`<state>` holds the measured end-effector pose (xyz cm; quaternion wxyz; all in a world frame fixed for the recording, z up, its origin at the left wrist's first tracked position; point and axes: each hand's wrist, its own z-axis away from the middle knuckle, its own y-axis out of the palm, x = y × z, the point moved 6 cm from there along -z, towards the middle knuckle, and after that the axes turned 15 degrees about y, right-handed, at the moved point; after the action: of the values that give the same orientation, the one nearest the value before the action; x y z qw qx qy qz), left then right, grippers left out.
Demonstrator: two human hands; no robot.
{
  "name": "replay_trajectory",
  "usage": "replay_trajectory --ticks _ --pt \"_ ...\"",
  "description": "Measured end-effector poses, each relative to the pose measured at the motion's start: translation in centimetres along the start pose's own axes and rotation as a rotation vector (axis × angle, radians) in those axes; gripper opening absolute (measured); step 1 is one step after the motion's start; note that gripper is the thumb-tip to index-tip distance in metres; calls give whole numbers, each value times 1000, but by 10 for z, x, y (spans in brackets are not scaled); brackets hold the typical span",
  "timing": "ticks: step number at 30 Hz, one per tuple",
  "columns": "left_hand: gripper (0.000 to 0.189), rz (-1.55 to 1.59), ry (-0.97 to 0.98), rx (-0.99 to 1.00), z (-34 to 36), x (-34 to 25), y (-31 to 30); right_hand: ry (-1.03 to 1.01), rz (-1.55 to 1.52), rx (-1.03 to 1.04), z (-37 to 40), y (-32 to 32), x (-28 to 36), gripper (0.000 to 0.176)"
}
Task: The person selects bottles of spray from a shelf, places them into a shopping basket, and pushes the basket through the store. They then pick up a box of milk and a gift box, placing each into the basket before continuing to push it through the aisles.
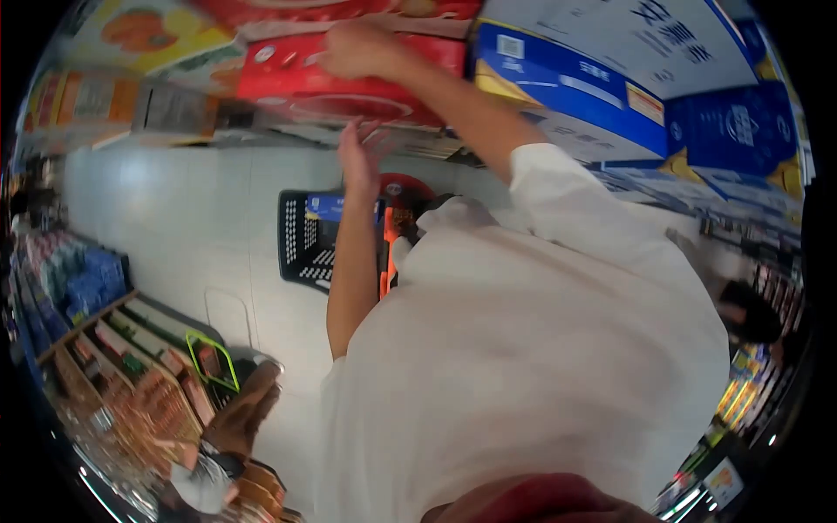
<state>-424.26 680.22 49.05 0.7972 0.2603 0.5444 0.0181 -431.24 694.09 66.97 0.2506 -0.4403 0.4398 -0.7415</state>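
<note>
A red printed box (pixel 279 74) lies on the stacked goods at the top. My right hand (pixel 362 48) reaches across from the right and rests against it, fingers curled; what they hold is hidden. Below the box's front edge is my left hand (pixel 359 157), raised with its fingers apart and nothing in it. A pale band (pixel 436 26) runs along the top of the red box. Blue and white boxes (pixel 575 96) with printed characters stand to the right of my right forearm.
A black shopping basket (pixel 292 240) with a blue pack (pixel 331 207) stands below my left hand. Yellow and orange cartons (pixel 91 98) are at upper left. Another person (pixel 205 479) is at lower left beside shelving (pixel 131 340). Pale floor (pixel 174 200) lies between.
</note>
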Motion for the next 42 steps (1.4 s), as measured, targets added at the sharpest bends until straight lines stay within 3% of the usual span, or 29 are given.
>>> replay_trajectory --ticks 2,4,8,12,13,16,17,18,20,21,22,24,27,30,34,36,38,40,41,42 --pt "50 192 -47 -55 -3 -3 4 -87 -66 -45 -33 30 -11 52" --pt "55 319 -132 -143 -1 -6 7 -61 -82 -60 2 9 4 46" --pt "65 463 -277 -258 -1 13 -4 -12 -133 -1 44 25 15 41" --pt "78 474 -247 -200 -2 32 -26 -147 -187 -13 79 35 32 38" --pt "81 505 -225 -185 1 32 -28 -148 -212 -8 87 33 37 38" --pt "83 569 -159 -577 33 25 -59 -198 -293 47 110 16 62 34" --pt "85 638 -86 -605 37 27 -74 -242 -347 100 116 11 71 33" --pt "84 674 117 -533 36 38 -97 -242 -417 183 122 6 79 30" --pt "81 802 378 -497 61 6 -115 -138 -544 284 134 1 93 26" --pt "76 793 330 -608 86 -24 -115 -172 -505 338 135 -2 105 24" --pt "73 746 434 -639 99 -33 -127 -142 -645 402 130 5 112 24" --pt "70 672 461 -831 132 -48 -143 -194 -673 548 104 25 122 23" --pt "68 650 500 -952 161 -35 -175 -132 -750 678 113 60 156 11" --pt "67 691 384 -1063 188 -18 -203 -121 -714 806 127 98 185 6" --pt "70 716 446 -1063 203 5 -266 -140 -619 925 185 155 218 10" --pt "66 773 591 -1040 195 30 -315 -211 -493 1050 222 195 223 9" --pt "66 726 573 -1096 205 43 -354 -198 -433 1140 248 242 218 10" --pt "52 1243 590 -1005 217 39 -379 -135 -309 1130 261 295 208 11" --pt "73 1104 655 -913 205 93 -414 -97 -352 1133 264 321 205 13" --pt "67 779 493 -1055 216 97 -427 -67 -366 1146 266 344 202 13"
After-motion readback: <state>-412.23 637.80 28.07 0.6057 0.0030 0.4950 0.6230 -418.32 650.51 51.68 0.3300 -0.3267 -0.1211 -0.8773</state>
